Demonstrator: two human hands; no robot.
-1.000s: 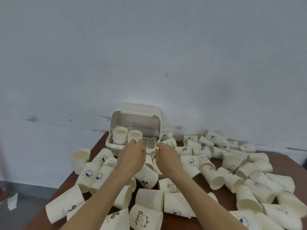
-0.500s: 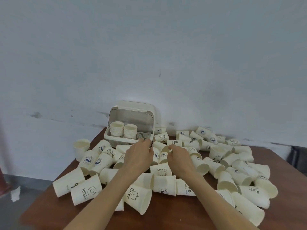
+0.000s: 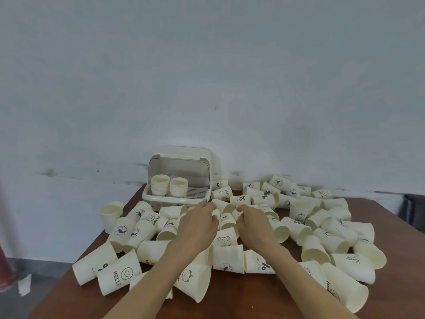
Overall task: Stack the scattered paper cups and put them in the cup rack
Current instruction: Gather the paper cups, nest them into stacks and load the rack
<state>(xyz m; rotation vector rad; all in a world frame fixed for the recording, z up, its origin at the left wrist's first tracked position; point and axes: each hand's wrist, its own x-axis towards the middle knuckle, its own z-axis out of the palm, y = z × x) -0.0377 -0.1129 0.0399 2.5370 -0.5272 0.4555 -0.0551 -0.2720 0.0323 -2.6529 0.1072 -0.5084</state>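
Several cream paper cups (image 3: 296, 229) lie on their sides all over a brown table (image 3: 253, 302). The cream cup rack (image 3: 177, 199) stands at the back left with its lid up. Two cup stacks (image 3: 169, 185) stand inside it. My left hand (image 3: 197, 224) and my right hand (image 3: 253, 224) reach into the middle of the pile, just in front of the rack. Left fingers curl round a small cup (image 3: 216, 214). Right fingers and thumb pinch the end of another cup (image 3: 236, 213). Most of both cups is hidden by my hands.
One cup (image 3: 111, 212) stands upright alone near the table's left edge. A pale wall runs right behind the rack. A dark object (image 3: 414, 210) sits beyond the table's right end, and a red object (image 3: 4, 270) is on the floor at left.
Both hands have drawn back from the front of the rack to the cups lying before it. The camera has pulled back, so more of the table shows.
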